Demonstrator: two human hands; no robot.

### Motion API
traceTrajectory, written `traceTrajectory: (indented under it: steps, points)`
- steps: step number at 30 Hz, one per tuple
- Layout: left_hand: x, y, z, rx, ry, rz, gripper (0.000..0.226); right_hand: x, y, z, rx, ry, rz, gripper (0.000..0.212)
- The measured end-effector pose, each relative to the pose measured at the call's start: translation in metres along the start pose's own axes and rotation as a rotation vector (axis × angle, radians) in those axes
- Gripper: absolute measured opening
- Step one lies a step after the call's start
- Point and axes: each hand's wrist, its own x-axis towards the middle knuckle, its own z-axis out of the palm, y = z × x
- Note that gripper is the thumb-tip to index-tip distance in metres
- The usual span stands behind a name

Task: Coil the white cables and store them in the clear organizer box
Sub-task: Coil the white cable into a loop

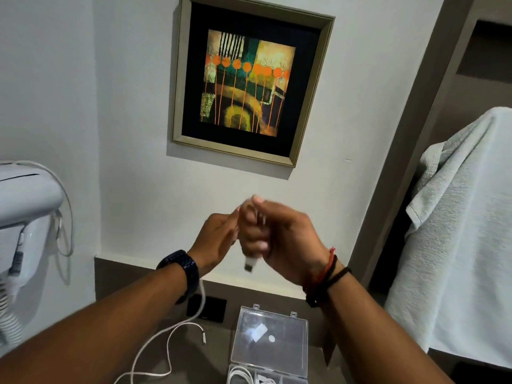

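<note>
Both my hands are raised in front of the wall, blurred by motion. My right hand (279, 234) is closed around a white cable whose USB plug (249, 265) hangs out below the fist. My left hand (219, 239) touches it from the left, fingers partly spread; whether it holds the cable I cannot tell. A white cable (163, 336) runs from under my left wrist down onto the dark counter and loops there, its small plug end lying free. The clear organizer box (270, 364) stands open at the bottom, lid (270, 339) up, with a coiled white cable (241, 376) inside.
A white wall-mounted hair dryer (25, 217) with its cord hangs at the left. A framed picture (249, 81) is on the wall ahead. A grey-white towel (457, 245) hangs at the right. A black wall socket (207, 306) sits behind the counter.
</note>
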Motion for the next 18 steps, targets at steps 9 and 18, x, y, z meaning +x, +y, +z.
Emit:
traceTrajectory:
  steps: [9,18]
  points:
    - [0.003,0.012,0.002,0.221,-0.030,0.141,0.058,0.009,-0.027,-0.044,-1.718,0.961,-0.471,0.033]
    - [0.026,0.031,-0.015,0.153,0.060,0.137,0.057,-0.003,-0.021,-0.002,-0.247,-0.066,0.101,0.049]
